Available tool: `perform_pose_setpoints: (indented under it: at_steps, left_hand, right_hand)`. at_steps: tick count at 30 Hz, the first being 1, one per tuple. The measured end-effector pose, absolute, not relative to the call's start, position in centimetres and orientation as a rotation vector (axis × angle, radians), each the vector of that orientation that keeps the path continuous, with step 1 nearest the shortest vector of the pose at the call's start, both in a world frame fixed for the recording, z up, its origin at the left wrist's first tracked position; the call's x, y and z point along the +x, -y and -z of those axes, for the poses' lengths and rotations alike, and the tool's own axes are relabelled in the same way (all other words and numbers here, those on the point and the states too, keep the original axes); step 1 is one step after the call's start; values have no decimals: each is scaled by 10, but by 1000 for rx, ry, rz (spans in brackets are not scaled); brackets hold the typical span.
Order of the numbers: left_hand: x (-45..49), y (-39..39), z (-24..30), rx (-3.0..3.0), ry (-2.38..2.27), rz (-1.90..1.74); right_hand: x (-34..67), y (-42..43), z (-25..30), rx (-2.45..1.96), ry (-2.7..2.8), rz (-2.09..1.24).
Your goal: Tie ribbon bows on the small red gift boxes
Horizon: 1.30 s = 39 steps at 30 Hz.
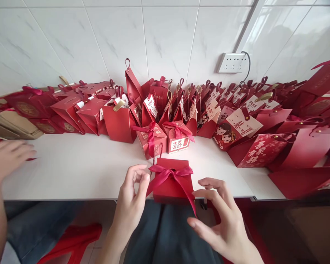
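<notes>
A red gift box [172, 183] sits at the front edge of the white table, with a glossy dark-pink ribbon bow [172, 171] tied across its top. To the left of the bow is my left hand [133, 192], its fingers loosely curled and apart from the thumb, close to the ribbon's left loop and tail. My right hand [222, 212] is spread on the other side, fingertips near the box's right edge and the ribbon's right tail. Neither hand visibly grips anything. Just behind stand two small red boxes with bows, one on the left [156, 141] and one on the right [178, 139].
Rows of red gift boxes [119, 123] fill the back of the white table [79, 168] along a tiled wall. Open red gift bags [266, 148] stand at right. Another person's hand [9, 157] rests over the table at far left. A red stool [77, 238] is below.
</notes>
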<state>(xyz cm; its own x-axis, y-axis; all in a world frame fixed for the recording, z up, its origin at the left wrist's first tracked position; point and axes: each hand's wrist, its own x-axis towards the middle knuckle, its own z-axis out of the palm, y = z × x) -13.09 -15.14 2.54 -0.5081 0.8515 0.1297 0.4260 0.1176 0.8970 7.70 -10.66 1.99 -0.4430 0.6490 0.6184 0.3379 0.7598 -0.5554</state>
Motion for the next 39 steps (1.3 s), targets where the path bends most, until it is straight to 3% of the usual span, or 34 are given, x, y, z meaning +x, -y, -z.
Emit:
perform_pose_setpoints:
  at_steps: [12,20,28,39]
  left_hand:
    - [-130,158,-38,1191,-1879,-1089]
    - [-102,179,-47,1632,-1975,-1287]
    - [-100,186,-32,1114,-1670,-908]
    - [-134,181,-33,1445,-1430,-460]
  right_hand:
    - [52,90,-19,-605,2331,-312]
    - [52,88,-4,-540,2216,-338]
    - [51,92,2,-451,2027,-333]
    - [62,94,-5,-365,2079,-219]
